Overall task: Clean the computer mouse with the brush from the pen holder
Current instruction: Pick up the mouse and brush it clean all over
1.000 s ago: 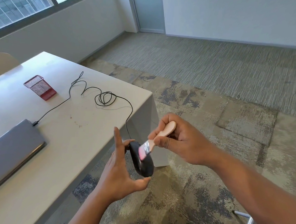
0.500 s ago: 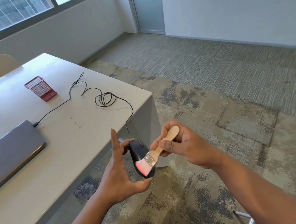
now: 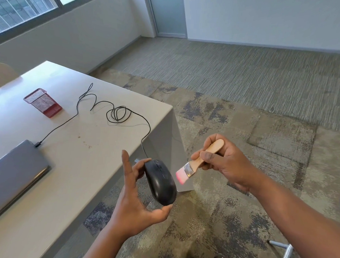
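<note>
Mouse (image 3: 160,182) held up off the surface (image 3: 69,163) edge, pinched between left hand (image 3: 135,204) thumb and fingers. Brush (image 3: 199,162) gripped by right hand (image 3: 228,167), bristles just beside, not touching. Pen holder (image 3: 42,102) emptied; brushing seemingly midway, return likely pending.

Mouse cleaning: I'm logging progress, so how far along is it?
Done: brush is out of the red mesh pen holder. In hand: left hand holds the mouse, right hand grips the brush, bristles just off it. Left: cannot tell how much brushing remains.
</note>
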The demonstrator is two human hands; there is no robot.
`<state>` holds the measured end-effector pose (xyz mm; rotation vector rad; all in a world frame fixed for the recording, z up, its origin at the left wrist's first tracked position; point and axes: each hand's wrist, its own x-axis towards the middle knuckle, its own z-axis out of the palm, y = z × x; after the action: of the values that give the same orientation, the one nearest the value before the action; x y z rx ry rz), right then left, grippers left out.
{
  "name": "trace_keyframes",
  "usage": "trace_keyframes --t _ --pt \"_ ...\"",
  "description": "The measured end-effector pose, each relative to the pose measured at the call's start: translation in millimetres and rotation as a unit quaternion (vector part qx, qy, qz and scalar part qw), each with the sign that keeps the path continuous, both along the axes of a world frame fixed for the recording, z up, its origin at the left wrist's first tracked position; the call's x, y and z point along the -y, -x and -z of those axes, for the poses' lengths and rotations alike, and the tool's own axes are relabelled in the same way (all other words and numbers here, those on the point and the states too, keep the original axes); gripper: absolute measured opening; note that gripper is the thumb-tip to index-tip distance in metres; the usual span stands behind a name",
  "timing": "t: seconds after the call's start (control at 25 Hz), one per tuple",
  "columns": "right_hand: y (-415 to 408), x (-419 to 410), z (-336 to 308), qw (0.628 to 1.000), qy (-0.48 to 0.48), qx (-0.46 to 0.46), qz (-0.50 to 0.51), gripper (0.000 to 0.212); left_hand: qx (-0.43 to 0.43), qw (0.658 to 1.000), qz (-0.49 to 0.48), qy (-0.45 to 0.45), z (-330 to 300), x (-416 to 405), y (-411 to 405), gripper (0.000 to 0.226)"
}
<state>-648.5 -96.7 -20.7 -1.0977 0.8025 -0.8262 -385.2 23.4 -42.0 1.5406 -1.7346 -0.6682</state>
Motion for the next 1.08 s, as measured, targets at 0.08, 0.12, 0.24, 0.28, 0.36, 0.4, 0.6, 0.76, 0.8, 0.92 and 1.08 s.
trace_keyframes --t 0.08,0.12,0.24,0.28,0.36,0.4,0.6,0.76,0.8,0.92,1.08 --pt "-7 -3 -5 0.997 -0.025 0.067 0.039 0.025 0.002 1.000 0.003 -0.001 2 1 0 0.162" --pt "-11 -5 -7 0.993 -0.034 0.100 0.045 0.029 0.001 1.000 0.005 -0.003 2 1 1 0.163" --pt "-25 -10 -15 0.989 -0.027 0.139 0.046 0.025 -0.005 1.000 0.008 -0.005 2 1 2 0.162" --pt "-29 -10 -17 0.990 -0.015 0.130 0.046 0.020 -0.007 1.000 0.008 -0.003 1 1 3 0.162" --pt "-32 -9 -20 0.995 0.017 0.087 0.037 0.013 -0.012 1.000 0.007 0.003 1 1 4 0.161" --pt "-32 -8 -21 0.997 0.030 0.064 0.028 0.011 -0.014 1.000 0.006 0.007 1 2 3 0.161" --pt "-20 -1 -24 0.997 0.075 0.006 -0.037 0.010 -0.018 1.000 -0.005 0.019 3 4 -2 0.163" --pt "-7 8 -23 0.991 0.093 -0.064 -0.078 0.008 -0.018 1.000 -0.001 0.013 3 4 -6 0.162" --pt "-3 11 -21 0.988 0.102 -0.088 -0.077 0.007 -0.017 1.000 0.000 0.012 3 5 -6 0.161" --pt "0 14 -18 0.994 0.081 -0.070 -0.012 0.008 -0.012 1.000 0.005 0.012 2 7 -7 0.162" --pt "-15 4 -22 0.996 0.021 0.057 0.065 0.008 -0.008 1.000 0.021 0.013 -1 8 -4 0.161"
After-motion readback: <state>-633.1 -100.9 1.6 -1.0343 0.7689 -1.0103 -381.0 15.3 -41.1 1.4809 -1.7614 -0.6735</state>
